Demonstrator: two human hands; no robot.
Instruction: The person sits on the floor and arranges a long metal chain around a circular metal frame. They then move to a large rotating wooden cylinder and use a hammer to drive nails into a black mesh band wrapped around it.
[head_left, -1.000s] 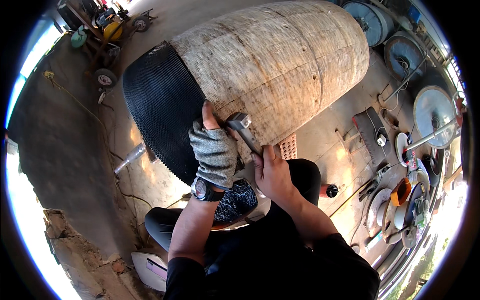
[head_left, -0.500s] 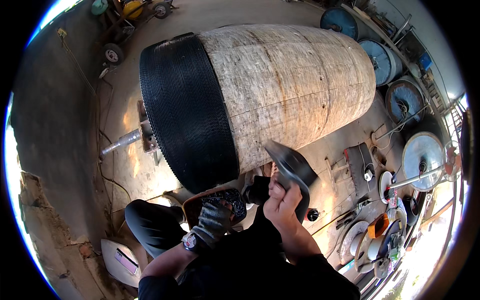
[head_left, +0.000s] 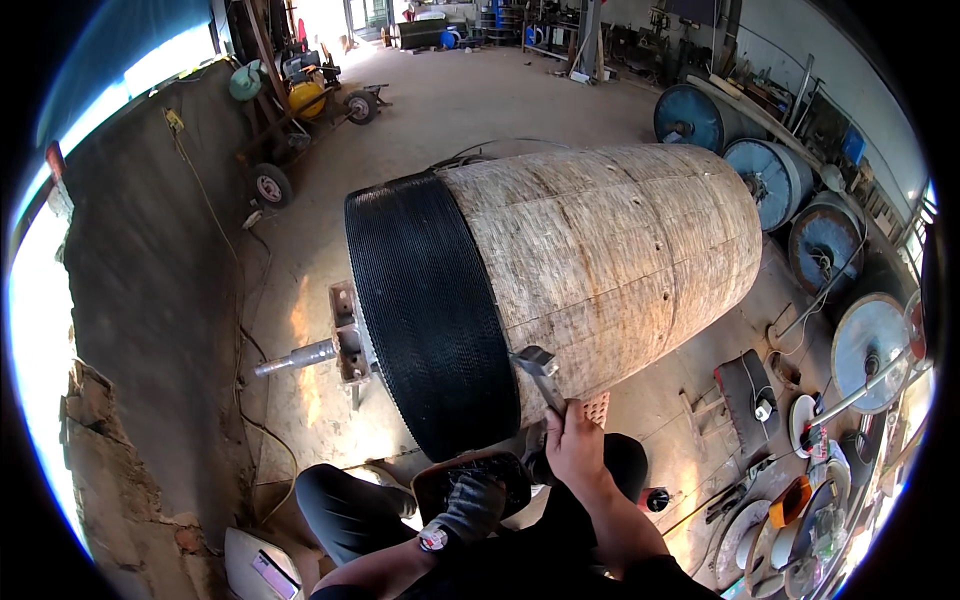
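Note:
In front of me lies a large, wood-covered drum (head_left: 620, 250), its left end wrapped in a black, finely ridged band (head_left: 430, 320). My right hand (head_left: 577, 450) is closed around the handle of a hammer (head_left: 538, 362). The hammer's head is over the drum's near side, just right of the band's edge; whether it touches the wood I cannot tell. My left hand (head_left: 474, 503), in a grey glove, reaches over a dark tray (head_left: 425, 488) below the band. Its fingers are lost in shadow, and the tray's contents are too dark to make out.
A metal shaft (head_left: 297, 358) sticks out of the drum's left end beside a rusty bracket (head_left: 347, 330). Blue-ended drums (head_left: 757, 185) line the right wall. Spools and tools lie at lower right. A phone (head_left: 275, 573) rests on a pale seat (head_left: 245, 560) at lower left.
My view has tilted up, showing more of the far floor. The hammer, raised and blurred before, has come down towards the band's edge. My gloved left hand stays at the tray.

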